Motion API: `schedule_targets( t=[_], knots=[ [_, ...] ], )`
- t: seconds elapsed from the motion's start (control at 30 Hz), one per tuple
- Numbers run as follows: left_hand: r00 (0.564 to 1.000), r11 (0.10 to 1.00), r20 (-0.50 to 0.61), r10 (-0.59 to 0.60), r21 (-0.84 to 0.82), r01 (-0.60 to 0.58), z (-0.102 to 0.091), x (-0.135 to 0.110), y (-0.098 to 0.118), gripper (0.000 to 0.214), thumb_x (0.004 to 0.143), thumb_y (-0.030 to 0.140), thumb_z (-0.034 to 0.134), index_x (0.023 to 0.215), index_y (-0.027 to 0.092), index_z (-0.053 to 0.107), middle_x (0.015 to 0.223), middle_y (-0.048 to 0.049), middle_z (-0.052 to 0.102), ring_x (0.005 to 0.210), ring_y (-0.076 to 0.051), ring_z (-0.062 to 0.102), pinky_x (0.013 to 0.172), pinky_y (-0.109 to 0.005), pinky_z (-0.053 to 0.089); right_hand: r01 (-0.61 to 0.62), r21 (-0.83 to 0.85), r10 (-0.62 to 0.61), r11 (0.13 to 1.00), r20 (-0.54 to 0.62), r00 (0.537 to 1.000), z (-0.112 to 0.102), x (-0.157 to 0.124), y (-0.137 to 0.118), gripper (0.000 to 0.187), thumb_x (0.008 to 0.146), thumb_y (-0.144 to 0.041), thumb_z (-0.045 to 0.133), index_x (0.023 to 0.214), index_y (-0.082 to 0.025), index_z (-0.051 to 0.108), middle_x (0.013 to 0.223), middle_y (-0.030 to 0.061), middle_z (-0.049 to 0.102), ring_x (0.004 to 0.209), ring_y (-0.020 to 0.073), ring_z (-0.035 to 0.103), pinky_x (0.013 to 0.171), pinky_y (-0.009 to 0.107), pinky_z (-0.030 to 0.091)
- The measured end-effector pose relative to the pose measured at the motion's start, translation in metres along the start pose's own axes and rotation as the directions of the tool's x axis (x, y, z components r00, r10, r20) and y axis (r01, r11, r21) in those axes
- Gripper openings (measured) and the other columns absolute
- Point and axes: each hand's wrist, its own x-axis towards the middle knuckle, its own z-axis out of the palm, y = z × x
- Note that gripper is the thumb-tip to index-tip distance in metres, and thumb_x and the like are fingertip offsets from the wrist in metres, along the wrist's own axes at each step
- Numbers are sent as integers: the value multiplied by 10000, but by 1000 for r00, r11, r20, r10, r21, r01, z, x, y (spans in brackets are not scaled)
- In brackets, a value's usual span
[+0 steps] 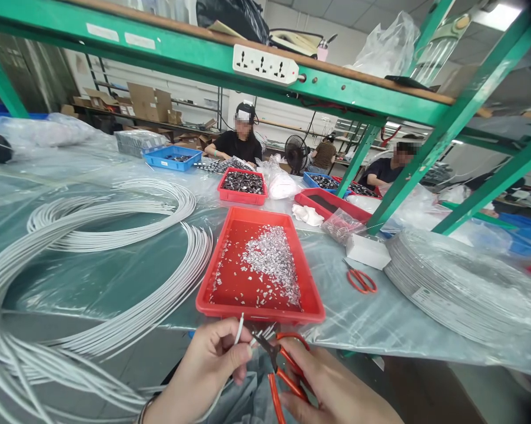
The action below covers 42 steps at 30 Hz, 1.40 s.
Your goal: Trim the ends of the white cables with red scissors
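Observation:
My left hand [210,359] is closed on a white cable [239,331], whose cut end points up between thumb and fingers. More white cable ends show just behind the fingertips. In my right hand [331,386] are orange-handled pliers [271,352], their handles spread and dark jaws beside the left fingertips. Whether the jaws touch a cable cannot be made out. Directly beyond both hands sits a red tray [259,312] with small silvery scraps [274,259] heaped toward its right side.
Coiled white cables [159,306] spread over the left of the table; another large coil [460,294] lies right. Red-handled scissors [361,281] rest near a white box [368,252]. Behind stand a red bin of dark parts [243,197] and a green shelf frame [168,50]. Co-workers sit opposite.

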Motion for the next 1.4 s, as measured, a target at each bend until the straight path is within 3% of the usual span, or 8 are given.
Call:
schedule_targets(
  t=[0.23, 0.4, 0.6, 0.8, 0.97, 1.17, 1.3, 1.4],
  knots=[
    [942, 896, 301, -151, -362, 259, -2, -3, 1, 350, 789, 402, 743, 728, 104, 569, 535, -2, 485, 298, -44, 341, 280, -81, 243, 79, -8, -79, 997, 22, 997, -2, -7, 9, 401, 802, -193, 458, 1195, -260, 414, 1024, 85, 563, 886, 226, 536, 749, 346, 454],
    [978, 956, 184, -94, -257, 140, 4, -3, -4, 424, 775, 484, 731, 727, 87, 591, 543, -18, 495, 335, -58, 382, 315, -84, 282, 187, 370, -114, 910, -212, 971, 17, 6, 24, 305, 765, -382, 559, 1007, -196, 566, 617, -9, 469, 543, 113, 446, 522, 213, 397],
    [998, 1000, 57, -2, 22, 1, 13, -1, -10, 446, 769, 527, 686, 695, 98, 588, 495, 18, 433, 375, -99, 401, 367, -128, 309, 280, 828, 64, 486, -353, 933, 46, 39, 6, 318, 730, -435, 607, 632, -164, 472, 463, -61, 368, 384, 52, 262, 421, 199, 279],
    [983, 945, 79, 163, 276, -179, 8, -1, 2, 167, 822, 219, 595, 679, 135, 583, 655, -4, 495, 583, -150, 429, 535, -181, 328, 78, 990, -57, -118, -86, 995, 48, 54, -6, 358, 736, -432, 618, 602, -169, 416, 330, -131, 194, 286, 19, 115, 368, 169, 172],
    [993, 976, 62, 104, 188, -113, 3, 0, -1, 204, 830, 284, 578, 695, 146, 511, 647, 7, 445, 578, -161, 387, 532, -195, 314, 230, 972, 77, 50, -234, 969, 47, 58, -6, 286, 702, -405, 663, 680, -140, 557, 381, -99, 326, 347, 30, 218, 403, 181, 192],
    [964, 817, -42, 263, 541, -199, 8, -1, 6, 240, 844, 214, 534, 613, 153, 509, 625, 22, 439, 551, -144, 400, 517, -193, 285, 371, 892, 193, 259, -424, 885, 52, 56, -9, 196, 722, -282, 661, 640, -137, 559, 452, -66, 409, 431, 53, 316, 459, 186, 259],
    [996, 979, 40, 84, 184, -90, 7, 4, 6, 286, 835, 349, 615, 660, 142, 522, 565, 12, 471, 481, -135, 437, 465, -171, 321, 330, 906, 143, 264, -375, 916, 55, 60, -8, 334, 809, -427, 473, 585, -180, 459, 346, -92, 233, 317, 70, 217, 390, 211, 260],
    [971, 981, 212, -109, -137, 139, 3, 5, 0, 423, 780, 493, 693, 681, 117, 527, 500, 14, 460, 335, -83, 371, 338, -126, 260, 376, 847, 139, 375, -453, 881, 52, 61, -8, 306, 734, -417, 569, 574, -162, 512, 384, -49, 374, 364, 91, 356, 394, 208, 281]
  ],
)
